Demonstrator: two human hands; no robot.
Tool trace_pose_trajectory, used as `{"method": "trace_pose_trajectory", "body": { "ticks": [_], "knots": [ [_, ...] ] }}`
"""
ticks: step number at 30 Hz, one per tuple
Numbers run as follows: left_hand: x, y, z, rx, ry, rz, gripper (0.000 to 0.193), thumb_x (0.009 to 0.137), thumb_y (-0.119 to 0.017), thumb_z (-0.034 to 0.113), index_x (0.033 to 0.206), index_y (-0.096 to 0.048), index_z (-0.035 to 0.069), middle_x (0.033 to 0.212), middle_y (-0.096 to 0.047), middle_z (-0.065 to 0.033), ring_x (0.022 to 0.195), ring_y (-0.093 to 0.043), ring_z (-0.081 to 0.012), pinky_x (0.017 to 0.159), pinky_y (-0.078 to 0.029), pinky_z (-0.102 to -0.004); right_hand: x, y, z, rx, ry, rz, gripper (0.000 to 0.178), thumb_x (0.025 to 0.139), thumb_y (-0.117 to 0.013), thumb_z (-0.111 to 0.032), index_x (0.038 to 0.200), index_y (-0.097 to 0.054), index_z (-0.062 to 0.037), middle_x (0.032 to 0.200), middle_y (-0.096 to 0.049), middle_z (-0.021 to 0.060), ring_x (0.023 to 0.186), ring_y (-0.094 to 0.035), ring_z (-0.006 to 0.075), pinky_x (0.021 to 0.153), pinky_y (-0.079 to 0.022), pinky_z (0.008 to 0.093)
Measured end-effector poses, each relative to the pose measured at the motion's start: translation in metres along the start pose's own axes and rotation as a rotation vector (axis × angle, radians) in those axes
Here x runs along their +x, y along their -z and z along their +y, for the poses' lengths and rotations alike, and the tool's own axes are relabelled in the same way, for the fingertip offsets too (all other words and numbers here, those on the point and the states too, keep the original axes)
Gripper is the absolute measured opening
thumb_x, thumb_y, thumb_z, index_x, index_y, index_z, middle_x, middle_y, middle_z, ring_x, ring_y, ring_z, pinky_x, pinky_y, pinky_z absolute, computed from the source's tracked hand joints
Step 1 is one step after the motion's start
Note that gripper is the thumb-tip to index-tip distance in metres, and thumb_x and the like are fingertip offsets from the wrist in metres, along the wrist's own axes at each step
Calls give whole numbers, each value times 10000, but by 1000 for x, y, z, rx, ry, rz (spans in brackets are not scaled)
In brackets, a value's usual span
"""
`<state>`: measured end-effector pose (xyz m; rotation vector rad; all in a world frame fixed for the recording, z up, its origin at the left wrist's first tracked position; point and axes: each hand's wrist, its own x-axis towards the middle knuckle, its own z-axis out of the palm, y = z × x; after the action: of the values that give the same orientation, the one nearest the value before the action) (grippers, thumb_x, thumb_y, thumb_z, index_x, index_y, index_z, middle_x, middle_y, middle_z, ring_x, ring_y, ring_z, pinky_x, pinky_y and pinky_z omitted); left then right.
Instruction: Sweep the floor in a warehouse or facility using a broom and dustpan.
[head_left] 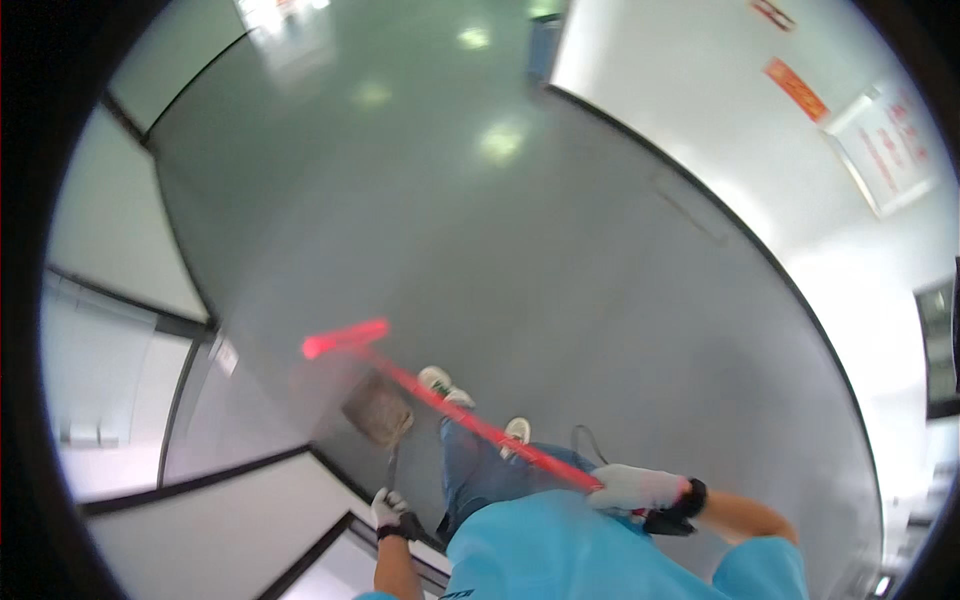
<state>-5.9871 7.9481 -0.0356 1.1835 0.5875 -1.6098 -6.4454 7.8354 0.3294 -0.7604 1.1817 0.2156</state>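
My right hand (pixel 638 487), in a white glove, is closed around the upper end of a long red broom handle (pixel 480 428). The handle slants forward and left across my legs to the blurred red broom head (pixel 345 338). Just nearer to me than that head is a brownish-grey dustpan (pixel 378 408) by the floor. Its dark upright handle rises to my left hand (pixel 389 508), also gloved in white, with the fingers wrapped round it. Blur hides the bristles, and I cannot tell whether they touch the floor. The pan's contents cannot be made out.
My light shoes (pixel 436 381) stand right of the dustpan on the glossy grey floor (pixel 560 260). A white wall (pixel 790 190) with a dark skirting curves along the right. Pale panels and a dark-framed door (pixel 110 400) are close on the left. A blue bin-like object (pixel 543 48) stands far ahead.
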Motion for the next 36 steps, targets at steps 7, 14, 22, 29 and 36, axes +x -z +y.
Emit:
{"method": "trace_pose_trajectory", "body": {
  "ticks": [7,14,22,29,36],
  "knots": [
    [-21,32,-66,-73,26,298,251,798,-469,262,629,-398,90,512,-402,-26,422,-390,-157,361,-319,-243,-9,-19,22,132,-48,203,128,720,-494,-146,677,-430,-44,515,-400,-15,394,-361,62,347,-290,218],
    [-23,-7,-94,44,31,467,156,755,-503,191,722,-472,42,596,-461,-69,490,-456,-203,428,-372,-321,-11,5,4,23,-89,420,83,703,-495,-89,667,-447,-32,502,-405,-6,396,-385,70,358,-318,232],
    [-34,-34,-47,401,-85,494,188,729,-533,167,612,-517,21,484,-476,-71,360,-424,-180,344,-320,-310,62,4,-32,-230,-117,407,97,693,-514,-98,722,-458,-24,497,-395,-3,364,-380,82,314,-296,227],
    [-20,13,-20,679,-212,372,266,756,-456,207,612,-552,6,524,-535,-96,400,-495,-199,379,-365,-325,170,15,-134,-577,-5,185,120,703,-502,-126,722,-452,-19,489,-408,19,351,-398,108,305,-302,257],
    [-27,0,-50,706,-155,481,135,690,-485,54,773,-590,61,697,-599,-71,600,-568,-172,509,-432,-297,296,-5,-232,-972,226,103,176,719,-508,-161,714,-459,8,495,-455,62,386,-476,157,345,-378,291]
  ]
}}
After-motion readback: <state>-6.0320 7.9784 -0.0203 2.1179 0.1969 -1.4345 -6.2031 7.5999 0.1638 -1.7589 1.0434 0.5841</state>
